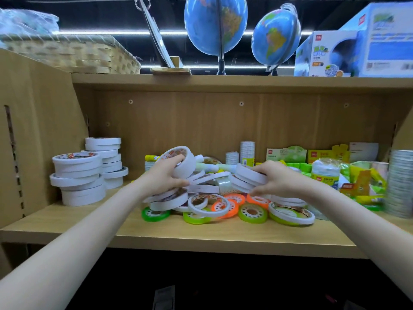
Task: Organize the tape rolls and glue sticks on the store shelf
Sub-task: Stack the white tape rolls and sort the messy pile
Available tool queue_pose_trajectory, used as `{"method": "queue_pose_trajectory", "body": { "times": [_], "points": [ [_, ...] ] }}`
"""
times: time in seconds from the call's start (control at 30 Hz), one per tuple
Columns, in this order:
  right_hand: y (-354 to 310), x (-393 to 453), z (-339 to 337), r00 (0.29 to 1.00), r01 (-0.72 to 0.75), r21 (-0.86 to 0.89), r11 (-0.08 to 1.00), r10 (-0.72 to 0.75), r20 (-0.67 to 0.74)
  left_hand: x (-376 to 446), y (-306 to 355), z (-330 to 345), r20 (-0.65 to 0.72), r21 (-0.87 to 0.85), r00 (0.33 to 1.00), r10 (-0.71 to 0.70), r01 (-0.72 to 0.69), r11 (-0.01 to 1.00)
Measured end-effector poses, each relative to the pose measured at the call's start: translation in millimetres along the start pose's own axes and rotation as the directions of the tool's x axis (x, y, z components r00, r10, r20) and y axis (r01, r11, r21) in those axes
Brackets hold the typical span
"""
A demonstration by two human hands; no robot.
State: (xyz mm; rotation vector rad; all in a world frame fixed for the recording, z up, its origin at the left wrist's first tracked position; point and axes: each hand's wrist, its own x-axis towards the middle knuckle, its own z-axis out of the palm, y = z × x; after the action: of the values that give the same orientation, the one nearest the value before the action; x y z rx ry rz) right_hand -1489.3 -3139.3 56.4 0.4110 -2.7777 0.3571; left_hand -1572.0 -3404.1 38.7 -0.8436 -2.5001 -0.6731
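Tape rolls (214,204) lie in a loose heap in the middle of the wooden shelf (156,229), white ones mixed with orange and green ones. The left hand (164,176) curls its fingers round a wide white roll (184,162), lifted and tilted above the heap. The right hand (276,177) grips a few thin white rolls (248,177) together. Stacked white rolls (79,177) stand at the left. Glue sticks (212,167) lie behind the heap. Two globes (215,23) stand on the shelf above.

Light wooden shelf unit (201,233), screwed back panel (223,121), two globes (215,25) above, dark ceiling
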Motion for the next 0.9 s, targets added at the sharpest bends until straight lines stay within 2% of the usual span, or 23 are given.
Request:
{"method": "queue_pose_trajectory", "body": {
  "times": [0.1, 0.3, 0.4, 0.47, 0.5, 0.6, 0.67, 0.73, 0.77, 0.83, 0.9],
  "points": [
    [-7, 3, 0, 0.997, 0.053, 0.083, 0.995, -0.048, -0.055, -1, -1, -9, -0.061, -0.069, 0.998, 0.007, -0.011, 0.998],
    [-26, 15, 11, 0.969, 0.171, 0.091, 0.981, -0.151, -0.194, -10, -6, -29, -0.226, -0.104, 0.973, -0.034, 0.01, 0.994],
    [-37, 22, 17, 0.947, 0.235, 0.103, 0.967, -0.204, -0.249, -21, -12, -49, -0.304, -0.251, 0.948, -0.093, 0.015, 0.968],
    [-44, 29, 21, 0.93, 0.277, 0.107, 0.955, -0.239, -0.279, -30, -17, -61, -0.334, -0.288, 0.935, -0.116, 0.016, 0.957],
    [-48, 33, 23, 0.923, 0.301, 0.103, 0.948, -0.262, -0.283, -35, -21, -66, -0.34, -0.254, 0.933, -0.119, 0.03, 0.967],
    [-63, 47, 33, 0.898, 0.387, 0.043, 0.921, -0.366, -0.246, -59, -38, -78, -0.354, -0.007, 0.929, -0.106, 0.111, 0.994],
    [-74, 60, 40, 0.883, 0.42, -0.011, 0.908, -0.411, -0.226, -76, -47, -83, -0.232, 0.132, 0.964, -0.128, 0.162, 0.978],
    [-85, 73, 47, 0.864, 0.449, -0.045, 0.893, -0.446, -0.233, -89, -52, -83, -0.028, 0.235, 0.979, -0.202, 0.202, 0.951],
    [-90, 79, 49, 0.856, 0.462, -0.06, 0.885, -0.462, -0.232, -92, -55, -81, 0.089, 0.273, 0.966, -0.242, 0.21, 0.939],
    [-99, 89, 51, 0.845, 0.483, -0.086, 0.872, -0.489, -0.214, -92, -60, -79, 0.295, 0.344, 0.899, -0.323, 0.216, 0.914],
    [-106, 98, 52, 0.842, 0.492, -0.118, 0.863, -0.506, -0.19, -90, -72, -81, 0.355, 0.367, 0.847, -0.395, 0.262, 0.893]
  ]
}}
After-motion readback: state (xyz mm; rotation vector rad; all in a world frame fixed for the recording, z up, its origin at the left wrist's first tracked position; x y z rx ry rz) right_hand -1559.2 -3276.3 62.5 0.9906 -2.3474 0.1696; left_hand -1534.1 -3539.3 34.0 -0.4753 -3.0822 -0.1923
